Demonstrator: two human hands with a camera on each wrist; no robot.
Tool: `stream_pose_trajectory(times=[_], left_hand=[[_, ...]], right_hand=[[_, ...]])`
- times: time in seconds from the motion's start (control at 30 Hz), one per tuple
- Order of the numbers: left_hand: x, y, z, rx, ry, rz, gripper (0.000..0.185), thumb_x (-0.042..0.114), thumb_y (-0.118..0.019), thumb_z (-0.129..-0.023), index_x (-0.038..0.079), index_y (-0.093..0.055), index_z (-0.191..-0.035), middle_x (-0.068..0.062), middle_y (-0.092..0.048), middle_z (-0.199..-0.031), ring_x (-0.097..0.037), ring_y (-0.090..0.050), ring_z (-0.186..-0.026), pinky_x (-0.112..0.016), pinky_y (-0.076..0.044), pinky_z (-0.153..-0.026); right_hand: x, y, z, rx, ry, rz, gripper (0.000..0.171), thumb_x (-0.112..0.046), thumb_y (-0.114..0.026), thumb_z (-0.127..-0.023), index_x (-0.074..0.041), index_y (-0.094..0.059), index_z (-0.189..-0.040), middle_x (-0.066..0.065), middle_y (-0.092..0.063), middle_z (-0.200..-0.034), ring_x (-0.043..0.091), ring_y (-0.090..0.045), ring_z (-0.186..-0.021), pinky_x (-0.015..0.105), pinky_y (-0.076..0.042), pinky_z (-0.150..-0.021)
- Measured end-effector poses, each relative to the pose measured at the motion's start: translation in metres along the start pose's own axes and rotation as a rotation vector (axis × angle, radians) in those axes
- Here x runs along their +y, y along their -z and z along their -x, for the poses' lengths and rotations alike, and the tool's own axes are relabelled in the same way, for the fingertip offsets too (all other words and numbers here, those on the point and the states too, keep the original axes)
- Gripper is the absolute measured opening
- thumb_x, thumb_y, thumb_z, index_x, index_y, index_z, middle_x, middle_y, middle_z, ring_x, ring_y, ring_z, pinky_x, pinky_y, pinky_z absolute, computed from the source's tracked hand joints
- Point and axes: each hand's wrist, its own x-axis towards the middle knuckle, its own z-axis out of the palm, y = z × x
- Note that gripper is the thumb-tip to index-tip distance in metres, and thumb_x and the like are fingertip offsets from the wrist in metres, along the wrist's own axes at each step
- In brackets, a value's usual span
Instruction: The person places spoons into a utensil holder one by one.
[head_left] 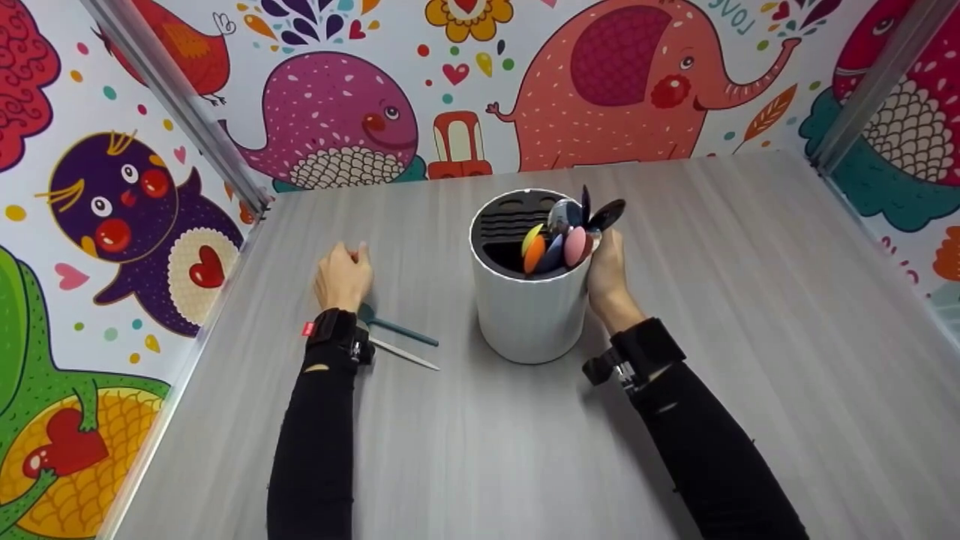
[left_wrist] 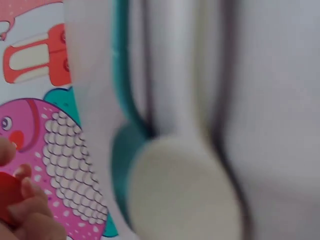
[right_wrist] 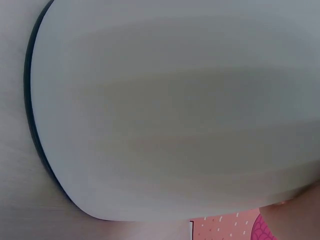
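Head view: the white holder (head_left: 529,307) is clasped by the right hand (head_left: 609,274); the left hand (head_left: 343,276), fingers curled, whether closed on anything cannot be told, rests over two spoons (head_left: 401,341).

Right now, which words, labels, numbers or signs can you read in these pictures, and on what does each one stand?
"LOVE": on the wall picture above the elephant's trunk, upside down, its top cut by the frame edge.
Red tag on the left wrist strap: too small to read.
White holder, spoons, table: no text visible.
Both wrist views: no text visible.
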Motion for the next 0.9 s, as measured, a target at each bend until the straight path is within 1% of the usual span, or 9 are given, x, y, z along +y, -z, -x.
stream_pose_trajectory(times=[0.1,0.2,0.33,0.43,0.47,0.57,0.67,0.77,0.9], left_hand=[[0.008,0.0,0.002,0.035,-0.05,0.023,0.04,0.04,-0.045,-0.107,0.007,-0.052,-0.085,-0.011,-0.053,-0.079,-0.032,-0.055,-0.076,-0.043,-0.04,-0.069],[0.017,0.0,0.004,0.065,-0.109,0.041,0.04,0.034,-0.047,-0.107,0.01,-0.044,-0.076,-0.007,-0.042,-0.07,-0.028,-0.046,-0.066,-0.039,-0.031,-0.062],[0.029,0.0,0.005,0.103,-0.158,0.028,0.038,0.028,-0.05,-0.104,0.011,-0.046,-0.07,-0.007,-0.048,-0.067,-0.028,-0.048,-0.064,-0.038,-0.032,-0.059],[0.039,0.001,0.007,0.1,-0.17,0.036,0.033,0.026,-0.05,-0.099,0.009,-0.063,-0.074,-0.008,-0.061,-0.074,-0.028,-0.054,-0.067,-0.04,-0.037,-0.059],[0.042,0.001,0.008,0.095,-0.174,0.045,0.033,0.026,-0.05,-0.098,0.01,-0.063,-0.073,-0.008,-0.061,-0.074,-0.028,-0.054,-0.067,-0.04,-0.036,-0.058],[0.051,0.002,0.011,0.078,-0.192,0.084,0.032,0.025,-0.05,-0.093,0.013,-0.059,-0.065,-0.003,-0.055,-0.067,-0.024,-0.048,-0.062,-0.037,-0.033,-0.055],[0.059,0.002,0.015,0.077,-0.236,0.128,0.037,0.022,-0.051,-0.091,0.018,-0.038,-0.057,0.002,-0.036,-0.058,-0.019,-0.034,-0.055,-0.033,-0.023,-0.053],[0.067,0.002,0.018,0.089,-0.282,0.172,0.041,0.02,-0.053,-0.091,0.019,-0.033,-0.055,0.005,-0.028,-0.054,-0.016,-0.025,-0.051,-0.031,-0.018,-0.052],[0.077,0.002,0.021,0.126,-0.328,0.216,0.048,0.021,-0.058,-0.093,0.019,-0.033,-0.052,0.006,-0.029,-0.051,-0.013,-0.025,-0.049,-0.03,-0.018,-0.051]], right_hand=[[0.001,0.001,0.0,-0.015,-0.001,0.012,0.048,-0.037,-0.035,-0.107,-0.016,-0.073,-0.084,-0.004,-0.069,-0.082,0.009,-0.062,-0.078,0.023,-0.049,-0.077],[0.001,0.002,-0.002,-0.046,0.007,0.024,0.047,-0.039,-0.038,-0.105,-0.013,-0.076,-0.096,0.0,-0.073,-0.088,0.012,-0.067,-0.084,0.026,-0.052,-0.081],[0.001,0.003,-0.003,-0.085,0.014,0.03,0.049,-0.041,-0.041,-0.104,-0.007,-0.075,-0.112,0.006,-0.076,-0.098,0.02,-0.071,-0.091,0.032,-0.054,-0.087],[0.001,0.003,-0.002,-0.068,0.01,0.034,0.05,-0.041,-0.039,-0.105,-0.007,-0.076,-0.109,0.004,-0.076,-0.096,0.018,-0.071,-0.09,0.03,-0.054,-0.085],[0.001,0.003,-0.002,-0.06,0.007,0.035,0.05,-0.04,-0.038,-0.105,-0.008,-0.076,-0.107,0.003,-0.075,-0.095,0.016,-0.07,-0.089,0.029,-0.054,-0.084],[0.002,0.002,-0.002,-0.036,0.005,0.045,0.049,-0.038,-0.036,-0.105,-0.01,-0.076,-0.102,0.0,-0.075,-0.092,0.013,-0.069,-0.086,0.026,-0.053,-0.081],[0.002,0.002,-0.002,-0.041,0.003,0.046,0.05,-0.038,-0.036,-0.105,-0.009,-0.076,-0.103,0.0,-0.075,-0.093,0.013,-0.068,-0.087,0.026,-0.053,-0.082],[0.001,0.002,-0.001,-0.048,0.001,0.041,0.052,-0.039,-0.035,-0.106,-0.01,-0.077,-0.103,0.0,-0.075,-0.093,0.013,-0.069,-0.087,0.027,-0.053,-0.083],[0.0,0.001,0.0,-0.045,0.008,0.024,0.052,-0.039,-0.034,-0.107,-0.011,-0.077,-0.099,0.0,-0.074,-0.091,0.013,-0.068,-0.086,0.027,-0.053,-0.083]])
